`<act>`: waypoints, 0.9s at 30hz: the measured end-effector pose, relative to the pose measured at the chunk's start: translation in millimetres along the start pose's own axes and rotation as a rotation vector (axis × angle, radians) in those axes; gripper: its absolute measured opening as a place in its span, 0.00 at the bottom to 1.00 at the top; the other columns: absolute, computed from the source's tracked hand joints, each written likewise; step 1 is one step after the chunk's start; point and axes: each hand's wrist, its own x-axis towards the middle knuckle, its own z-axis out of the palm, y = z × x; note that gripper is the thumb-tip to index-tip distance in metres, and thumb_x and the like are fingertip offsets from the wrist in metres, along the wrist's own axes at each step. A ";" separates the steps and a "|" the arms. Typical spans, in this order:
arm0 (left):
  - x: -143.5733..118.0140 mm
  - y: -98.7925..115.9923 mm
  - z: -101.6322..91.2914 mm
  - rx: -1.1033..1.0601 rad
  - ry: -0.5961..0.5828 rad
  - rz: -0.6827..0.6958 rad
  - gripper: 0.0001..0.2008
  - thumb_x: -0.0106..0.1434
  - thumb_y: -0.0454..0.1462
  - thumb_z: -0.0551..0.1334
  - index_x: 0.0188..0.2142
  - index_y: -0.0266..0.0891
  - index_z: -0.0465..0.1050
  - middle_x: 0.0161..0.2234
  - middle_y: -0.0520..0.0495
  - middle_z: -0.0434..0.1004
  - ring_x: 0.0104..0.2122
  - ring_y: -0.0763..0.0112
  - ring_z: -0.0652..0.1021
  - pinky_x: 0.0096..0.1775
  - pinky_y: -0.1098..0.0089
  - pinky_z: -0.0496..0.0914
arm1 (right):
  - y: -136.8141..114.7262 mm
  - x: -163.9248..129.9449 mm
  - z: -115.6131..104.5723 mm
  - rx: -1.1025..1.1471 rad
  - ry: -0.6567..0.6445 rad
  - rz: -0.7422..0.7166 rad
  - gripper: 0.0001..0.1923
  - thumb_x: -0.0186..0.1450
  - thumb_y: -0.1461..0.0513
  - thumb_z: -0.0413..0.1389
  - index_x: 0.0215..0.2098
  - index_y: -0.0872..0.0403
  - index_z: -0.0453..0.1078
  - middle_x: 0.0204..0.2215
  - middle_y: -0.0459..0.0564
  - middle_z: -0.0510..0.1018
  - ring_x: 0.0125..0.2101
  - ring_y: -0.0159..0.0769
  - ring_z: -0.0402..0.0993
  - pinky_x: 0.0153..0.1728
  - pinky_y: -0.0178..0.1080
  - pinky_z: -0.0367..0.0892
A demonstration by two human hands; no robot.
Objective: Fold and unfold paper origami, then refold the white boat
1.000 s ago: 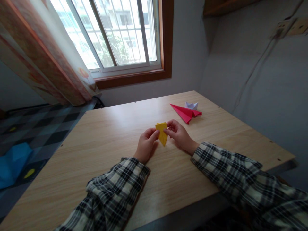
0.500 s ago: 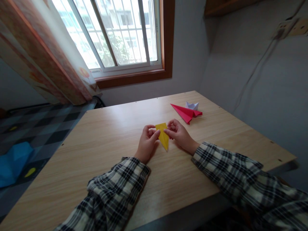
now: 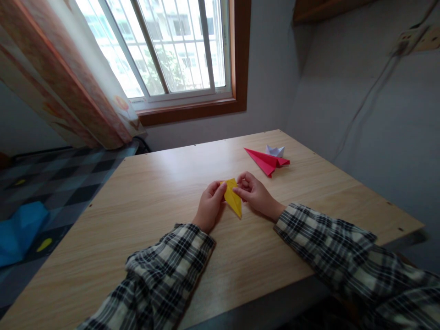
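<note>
A small folded yellow paper point(image 3: 233, 198) is held between my two hands above the middle of the table. Its wider end points away from me, and a narrow tip points toward me. My left hand point(image 3: 209, 201) pinches the left edge with its thumb on top. On the other side, my right hand point(image 3: 255, 195) is closed at the right edge, its thumb pressed on the paper's face. The fingers behind the sheet are partly hidden.
On the wooden table point(image 3: 144, 220), a red paper plane point(image 3: 267, 162) lies beyond my right hand, touching or close to a white paper boat point(image 3: 275, 151). A blue folded paper point(image 3: 22, 233) rests on the checked cloth point(image 3: 79, 183) at the left. A window point(image 3: 165, 50) is behind.
The yellow paper has tilted slightly, its near tip shifting a little right and toward me. Both hands keep their grip, with small finger movements.
</note>
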 end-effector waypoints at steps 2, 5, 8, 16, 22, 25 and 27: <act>0.4 -0.9 -0.8 0.047 0.010 -0.005 0.16 0.57 0.47 0.65 0.32 0.36 0.73 0.28 0.50 0.74 0.28 0.73 0.72 0.31 0.73 0.67 | -0.5 -0.3 0.2 -0.008 -0.014 0.000 0.14 0.61 0.56 0.60 0.37 0.51 0.60 0.25 0.39 0.66 0.23 0.26 0.64 0.21 0.30 0.59; 0.0 -1.1 -1.8 0.104 0.026 0.012 0.15 0.57 0.47 0.66 0.31 0.36 0.73 0.27 0.51 0.73 0.27 0.74 0.71 0.29 0.73 0.65 | -1.9 -1.0 0.0 -0.024 -0.034 -0.009 0.13 0.62 0.55 0.59 0.38 0.51 0.60 0.23 0.38 0.66 0.22 0.26 0.63 0.21 0.30 0.58; -0.5 -0.6 -2.1 0.144 0.028 0.036 0.15 0.57 0.47 0.66 0.31 0.36 0.73 0.26 0.51 0.72 0.26 0.74 0.70 0.29 0.73 0.64 | -3.3 -1.8 -0.6 -0.053 -0.056 -0.034 0.12 0.63 0.55 0.58 0.41 0.51 0.64 0.21 0.37 0.63 0.21 0.26 0.60 0.21 0.30 0.57; -1.9 3.1 -0.5 0.212 0.007 0.057 0.14 0.57 0.46 0.66 0.29 0.36 0.73 0.24 0.52 0.71 0.25 0.74 0.69 0.27 0.73 0.63 | 0.2 -1.4 -2.3 -0.088 -0.055 -0.015 0.13 0.64 0.53 0.56 0.42 0.51 0.68 0.22 0.39 0.63 0.21 0.28 0.60 0.21 0.32 0.56; -5.6 6.8 2.9 0.263 -0.043 0.060 0.14 0.58 0.45 0.66 0.31 0.36 0.73 0.26 0.51 0.72 0.26 0.73 0.70 0.28 0.73 0.64 | -2.3 -0.4 -1.6 -0.171 -0.003 -0.057 0.10 0.64 0.56 0.57 0.40 0.52 0.67 0.24 0.41 0.63 0.24 0.29 0.60 0.24 0.34 0.57; -6.8 6.8 3.9 0.284 -0.076 0.065 0.13 0.58 0.44 0.66 0.33 0.36 0.72 0.28 0.50 0.73 0.28 0.72 0.71 0.30 0.72 0.65 | -4.1 -0.3 -1.1 -0.180 -0.001 -0.061 0.08 0.64 0.58 0.55 0.40 0.51 0.65 0.25 0.41 0.63 0.24 0.30 0.59 0.25 0.34 0.57; -6.7 5.8 3.7 0.293 -0.086 0.072 0.12 0.58 0.43 0.66 0.33 0.36 0.72 0.28 0.50 0.73 0.29 0.72 0.72 0.30 0.72 0.66 | -4.8 -0.4 -0.9 -0.179 -0.002 -0.063 0.07 0.64 0.59 0.54 0.40 0.51 0.64 0.24 0.40 0.62 0.24 0.30 0.59 0.24 0.34 0.56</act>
